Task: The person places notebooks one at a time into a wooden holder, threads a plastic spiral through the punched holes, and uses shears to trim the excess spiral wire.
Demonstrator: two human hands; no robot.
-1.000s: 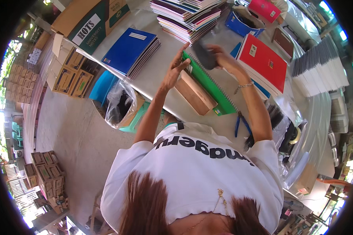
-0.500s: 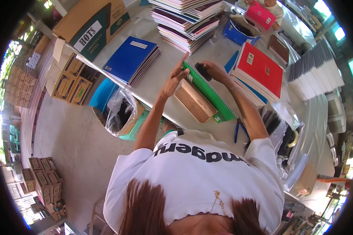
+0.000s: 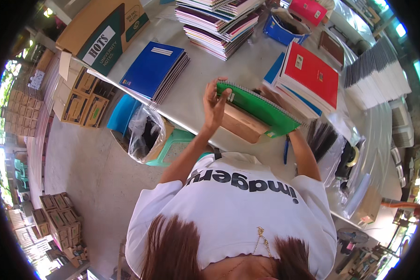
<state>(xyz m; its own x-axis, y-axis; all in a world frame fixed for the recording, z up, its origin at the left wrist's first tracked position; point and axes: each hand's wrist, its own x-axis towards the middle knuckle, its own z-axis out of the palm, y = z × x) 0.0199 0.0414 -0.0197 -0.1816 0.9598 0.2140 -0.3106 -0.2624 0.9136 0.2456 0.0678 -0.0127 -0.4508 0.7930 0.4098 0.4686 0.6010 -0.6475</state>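
Left hand [image 3: 214, 105] curls its fingers over the left end of the green notebook [image 3: 259, 108], held above the brown packet [image 3: 240, 126] near the table [image 3: 196, 93] edge, the right hand is hidden behind it, and stacking seems under way.

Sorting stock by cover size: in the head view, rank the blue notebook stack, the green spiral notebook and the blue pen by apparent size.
1. Blue notebook stack and green spiral notebook: about alike, not ranked.
2. Blue pen: clearly smallest.
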